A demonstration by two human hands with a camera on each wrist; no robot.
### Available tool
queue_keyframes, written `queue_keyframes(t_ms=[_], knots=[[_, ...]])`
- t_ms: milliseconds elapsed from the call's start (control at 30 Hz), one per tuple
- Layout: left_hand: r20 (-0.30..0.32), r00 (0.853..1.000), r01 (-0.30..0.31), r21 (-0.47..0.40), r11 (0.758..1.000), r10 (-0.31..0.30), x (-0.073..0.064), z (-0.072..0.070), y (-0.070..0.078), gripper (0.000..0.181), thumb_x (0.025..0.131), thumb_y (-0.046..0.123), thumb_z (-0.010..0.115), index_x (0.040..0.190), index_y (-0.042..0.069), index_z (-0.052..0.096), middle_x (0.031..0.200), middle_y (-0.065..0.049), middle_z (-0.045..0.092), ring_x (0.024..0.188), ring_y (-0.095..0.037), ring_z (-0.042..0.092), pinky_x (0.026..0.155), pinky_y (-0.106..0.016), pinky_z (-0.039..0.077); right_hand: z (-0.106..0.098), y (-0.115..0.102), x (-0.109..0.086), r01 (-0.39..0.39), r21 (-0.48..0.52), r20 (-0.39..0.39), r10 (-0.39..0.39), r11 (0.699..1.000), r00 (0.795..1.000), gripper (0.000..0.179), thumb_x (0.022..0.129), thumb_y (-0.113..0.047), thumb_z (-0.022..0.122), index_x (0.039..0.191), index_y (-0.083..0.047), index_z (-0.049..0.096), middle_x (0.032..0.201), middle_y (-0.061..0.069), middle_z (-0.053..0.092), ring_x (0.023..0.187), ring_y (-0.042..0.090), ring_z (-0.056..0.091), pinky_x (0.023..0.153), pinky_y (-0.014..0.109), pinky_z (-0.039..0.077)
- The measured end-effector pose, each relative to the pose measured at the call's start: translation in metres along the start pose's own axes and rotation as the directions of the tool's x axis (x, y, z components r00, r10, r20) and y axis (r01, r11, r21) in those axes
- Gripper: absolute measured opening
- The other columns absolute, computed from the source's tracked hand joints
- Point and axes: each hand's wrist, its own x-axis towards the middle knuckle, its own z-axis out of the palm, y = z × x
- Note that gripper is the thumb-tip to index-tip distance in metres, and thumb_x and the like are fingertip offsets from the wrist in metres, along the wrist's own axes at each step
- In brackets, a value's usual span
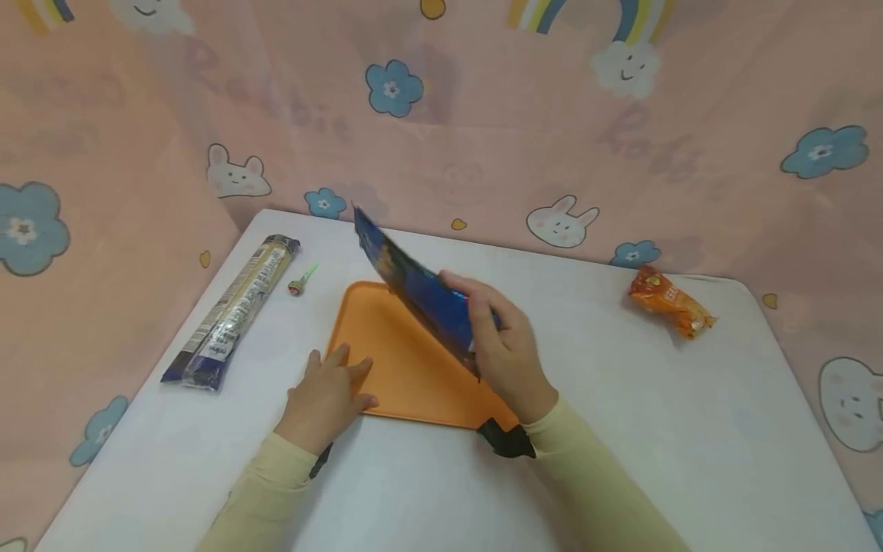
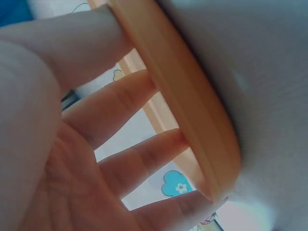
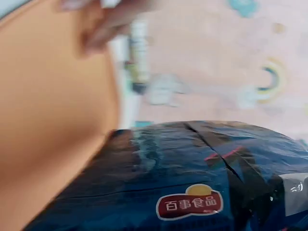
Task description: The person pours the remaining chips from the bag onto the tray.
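My right hand (image 1: 509, 349) grips a dark blue snack bag (image 1: 424, 295) by its right end, thumb on the near side. The bag is tilted on edge above an orange tray (image 1: 414, 376), its far end reaching up to the left. Its dark blue face, with a red label (image 3: 190, 202), fills the lower part of the right wrist view. At the tray's left side my left hand (image 1: 323, 400) has its fingers spread over the rim. In the left wrist view the extended fingers (image 2: 139, 159) touch the orange rim (image 2: 192, 106).
Two long packs (image 1: 234, 314) in clear wrap lie along the table's left side. Beside them is a small lollipop (image 1: 300, 281) with a green stick. An orange snack packet (image 1: 669, 301) lies at the back right. A pink patterned cloth (image 1: 469, 138) hangs behind the white table (image 1: 655, 429).
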Motion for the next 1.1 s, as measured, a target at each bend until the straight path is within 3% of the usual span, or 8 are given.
queue_keyframes(t_ms=[133, 233, 333, 467, 600, 700, 833, 1100], knots=[[0.01, 1.0, 0.006, 0.005, 1.0, -0.006, 0.0, 0.001, 0.001, 0.06, 0.092, 0.037, 0.084, 0.145, 0.014, 0.068, 0.161, -0.025, 0.043, 0.146, -0.063, 0.029, 0.082, -0.088, 0.043, 0.006, 0.02, -0.002, -0.047, -0.068, 0.09, 0.053, 0.997, 0.995, 0.039, 0.117, -0.016, 0.04, 0.145, -0.003, 0.065, 0.124, 0.009, 0.074, 0.04, 0.009, 0.039, 0.041, 0.027, 0.039], [0.011, 1.0, 0.01, 0.003, 1.0, -0.01, 0.001, -0.001, 0.002, 0.06, 0.092, 0.037, 0.085, 0.145, 0.015, 0.068, 0.162, -0.024, 0.043, 0.147, -0.063, 0.028, 0.083, -0.089, 0.042, 0.006, 0.022, -0.002, -0.057, -0.082, 0.082, 0.063, 0.995, 0.995, 0.039, 0.118, -0.019, 0.04, 0.145, -0.007, 0.066, 0.143, 0.005, 0.067, 0.042, 0.016, 0.041, 0.042, 0.031, 0.039], [0.008, 1.0, 0.014, 0.002, 1.0, -0.014, 0.001, -0.002, 0.002, 0.06, 0.092, 0.037, 0.085, 0.146, 0.015, 0.067, 0.162, -0.024, 0.043, 0.147, -0.061, 0.028, 0.084, -0.089, 0.042, 0.008, 0.024, -0.001, -0.069, -0.089, 0.091, 0.077, 0.994, 0.993, 0.039, 0.118, -0.02, 0.04, 0.144, -0.008, 0.066, 0.14, 0.004, 0.068, 0.045, 0.016, 0.041, 0.045, 0.029, 0.039], [0.007, 1.0, 0.015, 0.002, 1.0, -0.015, 0.001, -0.003, 0.003, 0.06, 0.092, 0.037, 0.085, 0.145, 0.015, 0.068, 0.162, -0.024, 0.043, 0.147, -0.059, 0.029, 0.083, -0.088, 0.043, 0.01, 0.029, -0.003, -0.099, -0.088, 0.107, 0.108, 0.991, 0.988, 0.036, 0.116, -0.018, 0.045, 0.144, -0.008, 0.066, 0.138, 0.003, 0.068, 0.057, 0.01, 0.051, 0.055, 0.025, 0.047], [0.013, 1.0, 0.021, -0.002, 1.0, -0.021, 0.001, -0.002, 0.003, 0.06, 0.092, 0.037, 0.085, 0.146, 0.016, 0.068, 0.162, -0.024, 0.043, 0.148, -0.058, 0.029, 0.084, -0.088, 0.043, 0.012, 0.033, -0.007, -0.089, -0.093, 0.14, 0.101, 0.992, 0.985, 0.036, 0.113, -0.017, 0.054, 0.147, -0.01, 0.062, 0.147, 0.001, 0.063, 0.099, 0.012, 0.069, 0.089, 0.032, 0.058], [0.014, 1.0, 0.025, -0.006, 1.0, -0.025, 0.002, -0.002, 0.002, 0.061, 0.092, 0.037, 0.085, 0.146, 0.015, 0.067, 0.163, -0.024, 0.042, 0.149, -0.059, 0.027, 0.085, -0.088, 0.042, 0.014, 0.035, -0.008, -0.085, -0.102, 0.158, 0.1, 0.991, 0.982, 0.039, 0.113, -0.02, 0.054, 0.151, -0.013, 0.058, 0.152, -0.001, 0.058, 0.136, 0.017, 0.055, 0.111, 0.043, 0.048], [0.006, 1.0, 0.021, -0.003, 1.0, -0.021, 0.002, -0.002, 0.001, 0.061, 0.092, 0.037, 0.085, 0.146, 0.015, 0.067, 0.162, -0.024, 0.043, 0.148, -0.058, 0.029, 0.085, -0.087, 0.043, 0.015, 0.037, -0.01, -0.11, -0.078, 0.157, 0.121, 0.991, 0.98, 0.039, 0.117, -0.025, 0.044, 0.153, -0.019, 0.056, 0.154, -0.005, 0.056, 0.129, 0.018, 0.057, 0.098, 0.043, 0.054], [0.003, 1.0, 0.019, 0.005, 1.0, -0.019, 0.0, -0.001, 0.001, 0.061, 0.091, 0.036, 0.085, 0.146, 0.014, 0.067, 0.162, -0.025, 0.043, 0.147, -0.06, 0.03, 0.085, -0.087, 0.043, 0.005, 0.015, 0.0, -0.043, 0.039, 0.095, 0.039, 0.998, 0.995, 0.044, 0.119, -0.022, 0.029, 0.149, -0.008, 0.059, 0.151, 0.0, 0.059, 0.143, 0.017, 0.049, 0.119, 0.038, 0.038]])
